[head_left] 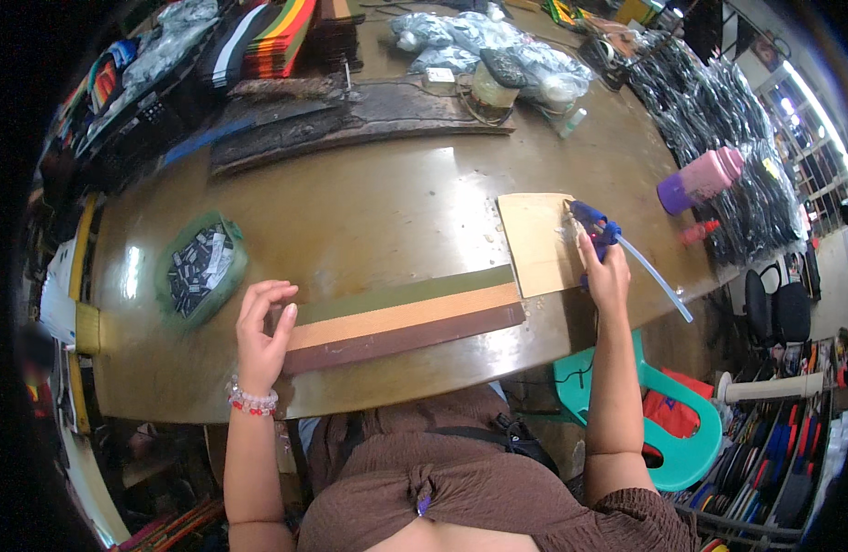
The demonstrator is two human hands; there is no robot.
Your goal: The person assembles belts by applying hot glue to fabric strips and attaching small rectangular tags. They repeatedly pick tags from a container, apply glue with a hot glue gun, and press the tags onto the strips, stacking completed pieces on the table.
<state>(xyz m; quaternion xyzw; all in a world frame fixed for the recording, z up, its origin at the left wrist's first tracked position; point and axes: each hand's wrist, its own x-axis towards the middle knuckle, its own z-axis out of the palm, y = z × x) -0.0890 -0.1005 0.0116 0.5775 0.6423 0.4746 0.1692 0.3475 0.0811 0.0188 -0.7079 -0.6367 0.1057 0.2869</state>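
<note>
A flat strip with olive green, tan and brown bands (406,320) lies lengthwise near the table's front edge. At its left end is my left hand (266,333), fingers apart and slightly curved, holding nothing; I cannot tell whether its thumb touches the strip. My right hand (606,274) is closed round the handle of a blue glue gun (593,221). A long translucent glue stick (658,281) sticks out of the gun's back. Under the gun's nozzle lies a tan sheet of cardboard (532,241), just beyond the strip's right end.
A green basket (235,241) of small dark labels stands at left. A dark board (369,115), a jar (495,87) and plastic bags (442,37) lie at the back. At right are a pink-purple bottle (700,181), plastic-wrapped black stacks (718,110) and a green chair (700,451).
</note>
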